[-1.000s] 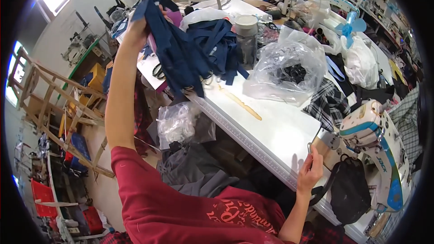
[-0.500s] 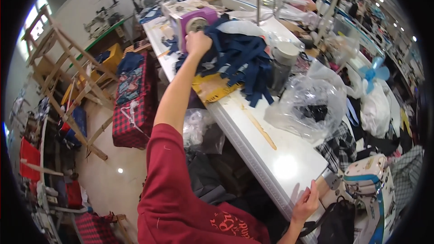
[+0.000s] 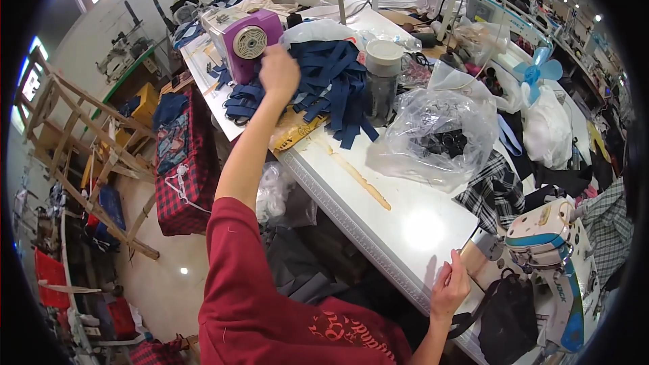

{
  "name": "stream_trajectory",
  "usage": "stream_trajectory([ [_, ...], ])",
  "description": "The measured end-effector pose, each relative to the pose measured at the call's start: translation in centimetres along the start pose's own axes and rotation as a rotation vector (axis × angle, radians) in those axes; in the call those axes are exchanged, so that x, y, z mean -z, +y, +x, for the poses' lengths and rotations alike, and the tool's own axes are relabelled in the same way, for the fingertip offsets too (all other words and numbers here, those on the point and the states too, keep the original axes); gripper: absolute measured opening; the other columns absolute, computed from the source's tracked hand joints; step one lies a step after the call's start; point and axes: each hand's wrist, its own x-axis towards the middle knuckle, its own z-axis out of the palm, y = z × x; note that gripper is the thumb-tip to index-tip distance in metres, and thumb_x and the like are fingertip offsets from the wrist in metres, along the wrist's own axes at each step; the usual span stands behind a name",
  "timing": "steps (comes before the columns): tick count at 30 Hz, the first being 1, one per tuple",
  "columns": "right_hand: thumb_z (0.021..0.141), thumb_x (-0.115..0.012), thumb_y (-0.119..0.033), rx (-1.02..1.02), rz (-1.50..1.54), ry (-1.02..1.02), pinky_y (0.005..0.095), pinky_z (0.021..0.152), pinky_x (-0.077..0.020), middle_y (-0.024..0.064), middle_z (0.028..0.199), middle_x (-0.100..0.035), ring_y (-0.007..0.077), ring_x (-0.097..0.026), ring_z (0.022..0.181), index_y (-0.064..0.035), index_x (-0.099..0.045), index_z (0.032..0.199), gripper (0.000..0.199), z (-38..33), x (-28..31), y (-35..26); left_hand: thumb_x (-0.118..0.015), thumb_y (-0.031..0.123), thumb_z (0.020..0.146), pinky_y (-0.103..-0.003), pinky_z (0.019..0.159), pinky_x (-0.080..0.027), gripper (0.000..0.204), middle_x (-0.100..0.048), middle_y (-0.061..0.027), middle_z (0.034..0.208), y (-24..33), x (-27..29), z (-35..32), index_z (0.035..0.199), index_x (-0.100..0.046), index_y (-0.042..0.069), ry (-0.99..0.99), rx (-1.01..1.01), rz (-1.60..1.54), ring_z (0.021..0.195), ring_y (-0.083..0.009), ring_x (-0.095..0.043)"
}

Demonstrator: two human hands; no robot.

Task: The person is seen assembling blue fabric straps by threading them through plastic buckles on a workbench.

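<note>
My left hand is stretched far out over the table, beside a purple and white boxy device with a round slotted grille. Motion blurs its fingers, so their grip is unclear. A heap of navy fabric strips lies just right of that hand, with some strips below it. Under the heap's near edge is a yellow printed plastic sheet. My right hand hovers at the near table edge by the sewing machine, fingers loosely extended with nothing visible in them.
On the white table stand a lidded clear jar and a clear plastic bag holding dark pieces. A small blue fan is farther right. Left on the floor are a red-checked bag and a wooden frame.
My left hand has drawn away from the purple device's grille, which now shows fully. The view has shifted slightly. My right hand stays near the sewing machine.
</note>
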Motion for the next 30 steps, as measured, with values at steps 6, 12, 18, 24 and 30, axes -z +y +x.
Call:
stream_trajectory([
  [6,0.08,-0.057,0.002,0.049,-0.012,0.034,0.0389,0.054,-0.0421,0.0157,0.077,-0.056,0.031,-0.055,0.061,-0.0004,-0.058,0.106,0.026,-0.1,-0.4,-0.2,-0.068,0.06,0.064,-0.042,0.094,-0.041,0.088,-0.051,-0.0229,0.118,6.7,-3.5,-3.2,0.12,-0.043,-0.003,-0.695,-0.204,-0.012,0.111,-0.0382,-0.048],
  [12,0.08,-0.059,0.001,0.078,0.011,0.045,0.0393,0.047,-0.0364,0.0112,0.062,-0.048,0.0275,-0.048,0.052,-0.0014,-0.06,0.104,0.024,-0.1,-0.6,-0.1,-0.076,0.045,0.06,-0.044,0.09,-0.041,0.086,-0.054,-0.0222,0.109,8.3,-6.9,-5.0,0.119,-0.038,-0.003,-0.413,-0.156,0.057,0.108,-0.0364,-0.05],
  [18,0.079,-0.06,0.001,0.056,0.028,-0.004,0.0379,0.044,-0.0355,0.0096,0.061,-0.047,0.025,-0.048,0.051,-0.0015,-0.062,0.099,0.02,-0.2,-0.3,0.1,-0.082,0.027,0.055,-0.043,0.074,-0.05,0.075,-0.056,-0.0188,0.101,8.1,-9.2,-4.3,0.108,-0.037,0.002,-0.398,-0.094,-0.125,0.088,-0.0338,-0.062],
  [24,0.079,-0.06,0.001,0.04,0.043,-0.017,0.0365,0.046,-0.0376,0.0104,0.061,-0.049,0.0254,-0.049,0.052,-0.0013,-0.062,0.095,0.017,0.1,-0.3,-0.3,-0.074,0.025,0.06,-0.043,0.086,-0.047,0.069,-0.057,-0.0312,0.106,7.2,-10.7,-1.9,0.111,-0.038,-0.006,-0.589,0.084,-0.385,0.101,-0.0418,-0.057],
  [30,0.079,-0.06,0.001,0.012,0.071,-0.009,0.0363,0.047,-0.0382,0.0115,0.062,-0.05,0.0265,-0.05,0.051,-0.001,-0.062,0.093,0.014,0.1,-0.2,-0.2,-0.064,-0.002,0.061,-0.033,0.061,-0.053,0.079,-0.057,-0.0215,0.106,6.1,-6.9,0.1,0.134,-0.031,-0.005,-0.822,0.434,-1.073,0.076,-0.0257,-0.065],
])
